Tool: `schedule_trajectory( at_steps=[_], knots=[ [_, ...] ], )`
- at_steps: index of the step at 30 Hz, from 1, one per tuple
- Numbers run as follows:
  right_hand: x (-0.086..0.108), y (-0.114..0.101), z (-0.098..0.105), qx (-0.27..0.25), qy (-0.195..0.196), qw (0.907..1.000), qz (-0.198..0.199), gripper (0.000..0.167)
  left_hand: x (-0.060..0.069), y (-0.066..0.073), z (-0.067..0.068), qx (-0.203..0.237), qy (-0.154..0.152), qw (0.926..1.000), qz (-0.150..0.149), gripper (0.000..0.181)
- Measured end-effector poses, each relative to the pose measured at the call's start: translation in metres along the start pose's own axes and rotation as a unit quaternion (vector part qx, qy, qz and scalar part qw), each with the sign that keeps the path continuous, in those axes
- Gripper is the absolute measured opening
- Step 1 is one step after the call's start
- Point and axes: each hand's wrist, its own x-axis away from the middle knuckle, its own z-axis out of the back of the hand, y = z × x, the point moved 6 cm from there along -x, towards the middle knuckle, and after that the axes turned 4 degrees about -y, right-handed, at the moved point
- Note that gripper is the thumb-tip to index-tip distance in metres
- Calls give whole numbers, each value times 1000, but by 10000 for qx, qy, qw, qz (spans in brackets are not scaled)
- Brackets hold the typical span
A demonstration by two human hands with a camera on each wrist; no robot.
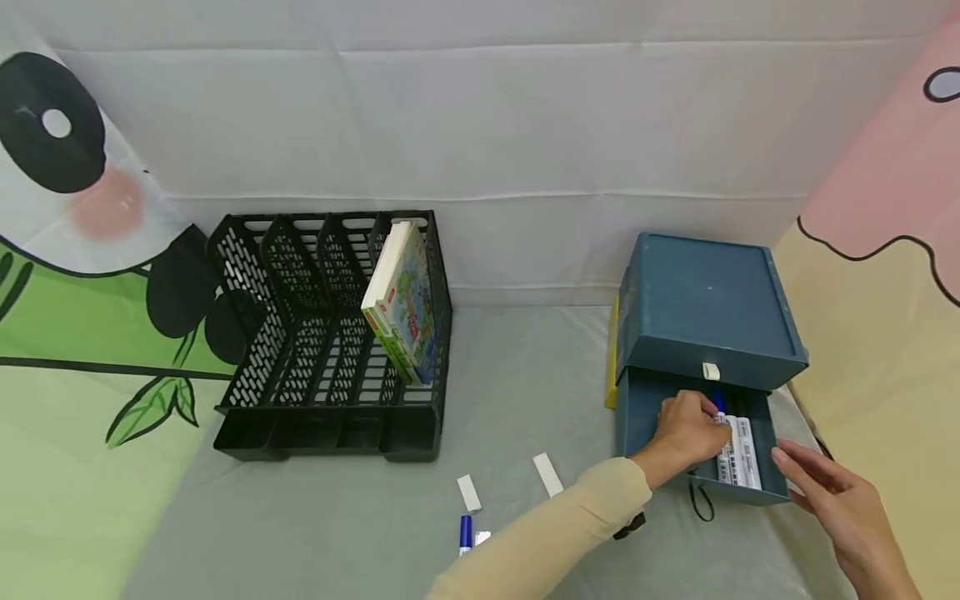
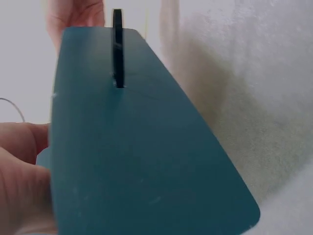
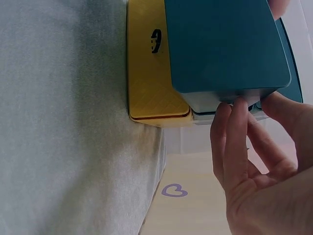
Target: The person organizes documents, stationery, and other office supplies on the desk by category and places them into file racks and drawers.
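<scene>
The grey bench carries everything; on it, well to the left of the blue drawer unit, stands a black rack, and from the unit's front juts its open drawer. A yellow section sits beneath that drawer in the right wrist view. Books lean in the rack's compartment nearest the unit. The left hand reaches into the drawer, fingertips bent down; whether its grip pinches anything is hidden. The right hand is outside, its grip unclosed, fingertips touching the drawer's right wall. The white-barrelled markers lie inside the drawer, towards the unit's right side, their long axis running front to back; they are under and just right of the left grip, clearly the nearer one, so any move likely turns on that. Left of the unit and nearer the wearer are small white pieces and a loose blue-capped marker. Print shows on the barrels and book covers, too small to read; no brand is legible.
</scene>
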Motion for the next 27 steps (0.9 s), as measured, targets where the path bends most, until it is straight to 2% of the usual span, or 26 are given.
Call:
schedule_trajectory(
  at_steps=[4, 10, 17, 23, 27],
  knots=[
    [-1, 1, 0, 151, -16, 9999, -79, 80, 8, 1, 9, 354, -87, 9993, -88, 9],
    [-4, 2, 0, -11, -130, 9997, -182, 80, 21, -4, 31, 793, -63, 9966, -218, 7],
    [-7, 6, -1, -29, -277, 9990, -344, 82, 34, -16, 50, 1489, -285, 9874, -455, 6],
    [-8, 9, -1, -116, -347, 9985, -410, 83, 43, -26, 63, 1705, -408, 9826, -606, 1],
    [-8, 8, -1, -130, -367, 9986, -366, 83, 50, -33, 74, 1925, -408, 9779, -704, 6]
  ],
)
